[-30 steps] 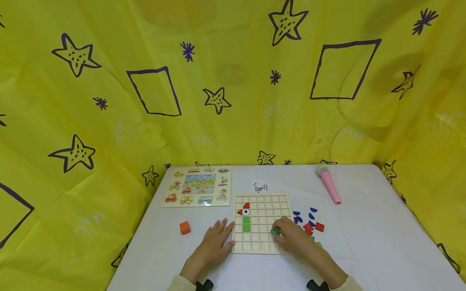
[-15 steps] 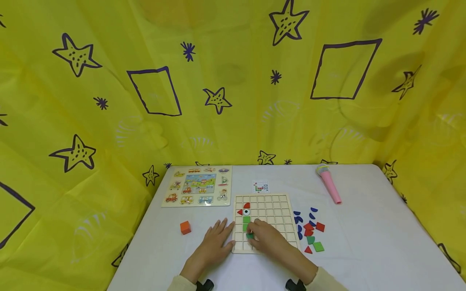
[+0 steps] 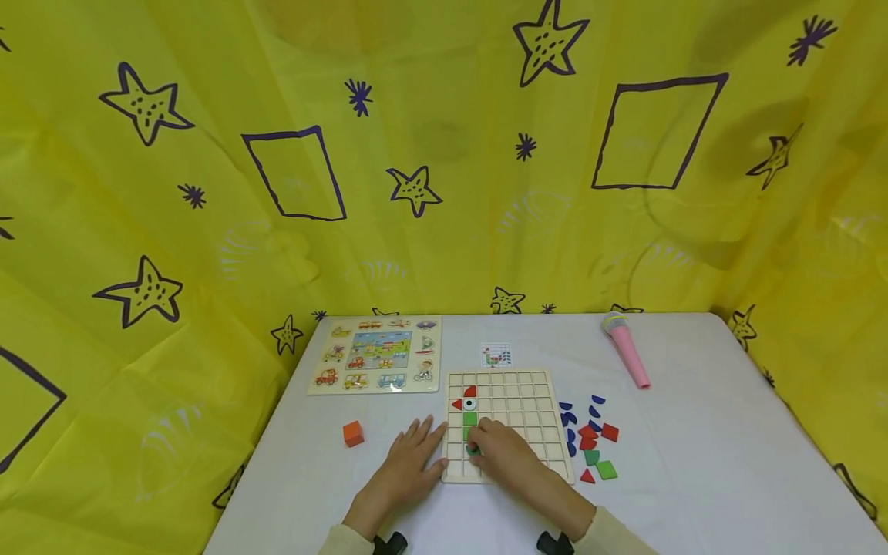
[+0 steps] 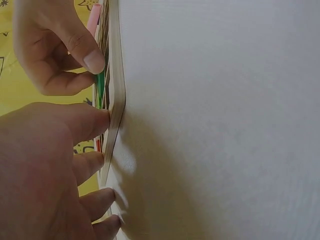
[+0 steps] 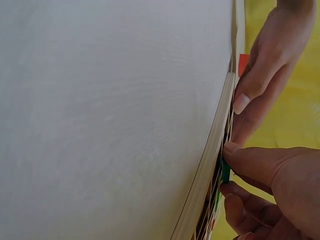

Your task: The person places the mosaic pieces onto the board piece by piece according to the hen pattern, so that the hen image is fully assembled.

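My right hand pinches a dark green piece between thumb and fingers, low over the wooden grid board. The piece is at the cell just below two light green squares, mostly hidden by the fingers in the head view. Above those squares sit a white eye tile, a red triangle and a red quarter-round piece. Along the board's left edge rests my left hand, its fingers extended and touching the rim.
Loose blue half-rounds, red pieces and green pieces lie right of the board. Behind it is a small pattern card. A picture puzzle, an orange cube and a pink microphone stand around.
My right hand has carried the dark green piece leftward across the board to the column of green squares, then shifted slightly further left. My left hand has stayed in place.
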Action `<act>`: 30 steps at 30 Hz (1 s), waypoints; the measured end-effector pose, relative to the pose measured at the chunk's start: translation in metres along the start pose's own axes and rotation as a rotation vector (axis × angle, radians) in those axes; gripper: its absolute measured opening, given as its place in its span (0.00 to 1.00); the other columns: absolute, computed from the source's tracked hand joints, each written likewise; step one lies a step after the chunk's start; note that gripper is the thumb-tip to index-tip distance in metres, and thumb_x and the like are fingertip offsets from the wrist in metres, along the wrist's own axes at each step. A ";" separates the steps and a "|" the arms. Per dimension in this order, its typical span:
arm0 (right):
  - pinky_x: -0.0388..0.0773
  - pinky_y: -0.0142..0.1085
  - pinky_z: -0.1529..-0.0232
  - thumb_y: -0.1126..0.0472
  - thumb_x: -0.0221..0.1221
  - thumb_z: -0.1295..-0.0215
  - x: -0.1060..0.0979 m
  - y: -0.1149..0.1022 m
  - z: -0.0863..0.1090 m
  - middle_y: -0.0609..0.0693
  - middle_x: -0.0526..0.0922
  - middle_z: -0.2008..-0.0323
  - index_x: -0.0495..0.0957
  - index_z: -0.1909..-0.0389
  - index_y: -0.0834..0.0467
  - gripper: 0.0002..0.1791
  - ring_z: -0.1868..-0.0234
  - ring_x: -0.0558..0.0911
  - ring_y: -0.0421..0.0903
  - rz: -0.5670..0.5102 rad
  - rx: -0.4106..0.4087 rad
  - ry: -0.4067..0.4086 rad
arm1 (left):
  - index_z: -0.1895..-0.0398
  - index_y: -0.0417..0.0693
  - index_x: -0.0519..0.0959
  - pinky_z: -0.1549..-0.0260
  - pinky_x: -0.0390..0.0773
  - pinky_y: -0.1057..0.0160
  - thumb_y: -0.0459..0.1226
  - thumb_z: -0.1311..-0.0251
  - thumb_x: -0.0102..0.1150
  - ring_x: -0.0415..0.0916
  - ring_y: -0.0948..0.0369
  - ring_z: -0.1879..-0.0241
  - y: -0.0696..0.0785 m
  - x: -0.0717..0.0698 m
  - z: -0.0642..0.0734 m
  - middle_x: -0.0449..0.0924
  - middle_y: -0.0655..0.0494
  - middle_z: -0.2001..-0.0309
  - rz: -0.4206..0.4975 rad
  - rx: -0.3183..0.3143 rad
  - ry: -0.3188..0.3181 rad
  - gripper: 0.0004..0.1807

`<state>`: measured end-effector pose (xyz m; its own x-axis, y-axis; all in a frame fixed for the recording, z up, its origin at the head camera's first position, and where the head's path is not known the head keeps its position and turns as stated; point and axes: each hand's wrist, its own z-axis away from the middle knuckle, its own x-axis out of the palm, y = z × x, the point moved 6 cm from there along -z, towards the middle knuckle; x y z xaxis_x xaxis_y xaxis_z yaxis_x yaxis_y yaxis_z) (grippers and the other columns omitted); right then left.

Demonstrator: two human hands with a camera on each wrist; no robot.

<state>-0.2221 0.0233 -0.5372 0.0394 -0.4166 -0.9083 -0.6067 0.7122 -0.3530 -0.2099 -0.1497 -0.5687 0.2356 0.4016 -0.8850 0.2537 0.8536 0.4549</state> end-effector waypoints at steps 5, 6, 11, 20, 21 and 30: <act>0.72 0.32 0.68 0.57 0.76 0.40 0.001 -0.005 -0.003 0.40 0.72 0.69 0.79 0.68 0.51 0.12 0.69 0.69 0.37 0.016 0.011 -0.014 | 0.18 0.56 0.64 0.21 0.51 0.33 0.51 0.24 0.55 0.49 0.40 0.17 -0.001 0.001 -0.001 0.57 0.46 0.17 0.018 -0.006 -0.008 0.35; 0.72 0.32 0.68 0.57 0.76 0.40 0.001 -0.005 -0.003 0.40 0.73 0.69 0.79 0.68 0.51 0.12 0.69 0.69 0.38 0.024 0.011 -0.015 | 0.18 0.56 0.64 0.21 0.51 0.33 0.51 0.24 0.55 0.49 0.41 0.17 -0.001 0.002 -0.001 0.57 0.46 0.17 0.020 -0.006 -0.008 0.35; 0.75 0.33 0.67 0.58 0.77 0.41 -0.001 -0.008 -0.004 0.41 0.75 0.68 0.81 0.66 0.52 0.12 0.68 0.71 0.39 0.056 0.001 -0.002 | 0.17 0.57 0.63 0.20 0.50 0.34 0.52 0.24 0.54 0.48 0.42 0.16 -0.002 0.003 -0.002 0.57 0.47 0.17 0.010 -0.014 -0.014 0.35; 0.76 0.34 0.66 0.62 0.74 0.37 -0.003 -0.007 -0.004 0.42 0.75 0.68 0.82 0.67 0.54 0.08 0.68 0.72 0.39 0.037 0.000 0.018 | 0.18 0.56 0.64 0.21 0.51 0.33 0.51 0.24 0.56 0.49 0.41 0.17 0.002 -0.001 0.000 0.57 0.46 0.17 0.021 0.000 -0.013 0.35; 0.76 0.34 0.67 0.62 0.73 0.37 -0.003 -0.007 -0.004 0.42 0.75 0.68 0.82 0.67 0.54 0.07 0.68 0.72 0.39 0.044 -0.006 0.025 | 0.18 0.56 0.64 0.21 0.51 0.33 0.51 0.24 0.55 0.49 0.41 0.17 0.002 -0.001 0.000 0.57 0.46 0.17 0.019 0.000 -0.012 0.35; 0.73 0.32 0.69 0.64 0.73 0.38 -0.003 -0.005 -0.006 0.42 0.72 0.71 0.81 0.72 0.52 0.10 0.70 0.69 0.38 0.055 -0.019 0.062 | 0.18 0.55 0.64 0.21 0.50 0.33 0.50 0.24 0.55 0.49 0.41 0.17 0.001 -0.001 0.000 0.57 0.46 0.17 0.026 -0.003 -0.012 0.35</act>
<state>-0.2238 0.0173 -0.5310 -0.0434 -0.4120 -0.9102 -0.6217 0.7243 -0.2982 -0.2100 -0.1498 -0.5672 0.2537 0.4197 -0.8715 0.2446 0.8438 0.4776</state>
